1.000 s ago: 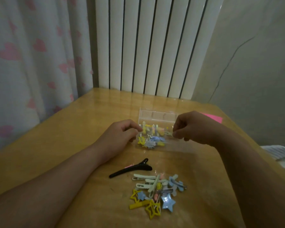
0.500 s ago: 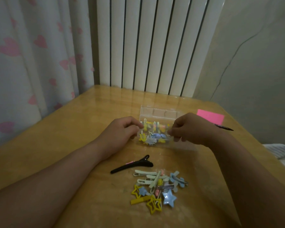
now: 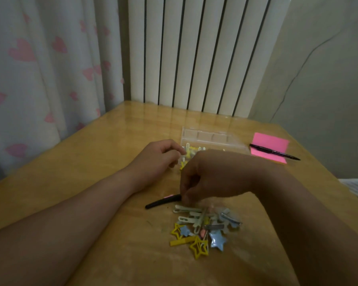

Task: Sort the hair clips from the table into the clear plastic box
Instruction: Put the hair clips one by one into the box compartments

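Observation:
The clear plastic box lies open at the table's middle, with several small coloured clips inside; my right forearm hides most of it. My left hand rests at the box's left edge, fingers curled and pinching that edge. My right hand is in front of the box, its fingertips down on the right end of a long black hair clip and pinching it. A pile of hair clips in yellow, blue and pale green, some star-shaped, lies just in front of that hand.
A pink sticky-note pad with a black pen across it lies right of the box. The wooden table stands against a white radiator, with a heart-print curtain on the left.
My right hand left the box's right side and came toward me, down onto the black clip's end. The left hand stayed at the box. The view tilted, showing the pad and pen.

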Demonstrator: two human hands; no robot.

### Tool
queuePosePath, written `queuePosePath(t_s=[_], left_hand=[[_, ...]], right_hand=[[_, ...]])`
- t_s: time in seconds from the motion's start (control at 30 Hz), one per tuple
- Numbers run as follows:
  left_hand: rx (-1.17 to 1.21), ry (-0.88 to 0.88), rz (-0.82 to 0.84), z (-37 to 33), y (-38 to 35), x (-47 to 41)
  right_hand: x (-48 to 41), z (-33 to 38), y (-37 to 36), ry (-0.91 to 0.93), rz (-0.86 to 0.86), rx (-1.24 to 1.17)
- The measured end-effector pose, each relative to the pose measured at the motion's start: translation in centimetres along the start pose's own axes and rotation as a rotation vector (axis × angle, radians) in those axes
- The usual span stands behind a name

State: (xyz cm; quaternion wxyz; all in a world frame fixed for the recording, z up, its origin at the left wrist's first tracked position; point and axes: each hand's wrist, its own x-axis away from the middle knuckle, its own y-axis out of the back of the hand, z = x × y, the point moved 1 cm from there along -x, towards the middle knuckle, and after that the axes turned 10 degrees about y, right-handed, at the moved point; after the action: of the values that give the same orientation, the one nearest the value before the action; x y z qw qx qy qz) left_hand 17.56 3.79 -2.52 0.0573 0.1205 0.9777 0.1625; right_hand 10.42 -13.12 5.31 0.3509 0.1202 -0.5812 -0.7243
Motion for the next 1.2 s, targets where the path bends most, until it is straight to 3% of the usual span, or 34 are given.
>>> queuePosePath(t_s=[0.13,0.33,0.4,0.5,0.57,0.63,0.73,0.9,1.2], left_hand=[[-0.02,-0.004,-0.009,-0.1,0.0,0.1],[-0.033,-0.017,-0.005,-0.1,0.1,0.1],[-0.022,-0.023,0.015,-0.1,0.2,0.2],[-0.037,-0.005,0.008,-0.1,0.1,0.2],[-0.034,0.001,-0.003,0.0,0.0,0.1],[-0.036,0.001,-0.003,0.1,-0.1,0.0],[-0.045,0.002,-0.001,0.0,0.0,0.1],[-0.053,0.001,-0.002,0.0,0.0,0.2],[-0.045,-0.003,0.002,0.0,-0.1,0.2]], right_hand=[[-1.0,1.0,-1.4,0.016,0.07,0.119],[-1.1,0.9,-1.4,0.055,-0.013,0.102],[-0.5,0.4,-0.3,0.082,-0.144,-0.04],[1.1,-2.1,1.7,0.05,-0.483,-0.285],[2.2,-5.1,2.3,-0.083,-0.73,-0.354],[3.0,-8.1,2.0,-0.263,-0.85,-0.306],[3.2,-10.4,0.8,-0.42,-0.771,-0.224],[2.1,-10.2,-0.1,-0.477,-0.59,-0.122],[0.9,-10.6,-1.1,-0.555,-0.57,-0.022]])
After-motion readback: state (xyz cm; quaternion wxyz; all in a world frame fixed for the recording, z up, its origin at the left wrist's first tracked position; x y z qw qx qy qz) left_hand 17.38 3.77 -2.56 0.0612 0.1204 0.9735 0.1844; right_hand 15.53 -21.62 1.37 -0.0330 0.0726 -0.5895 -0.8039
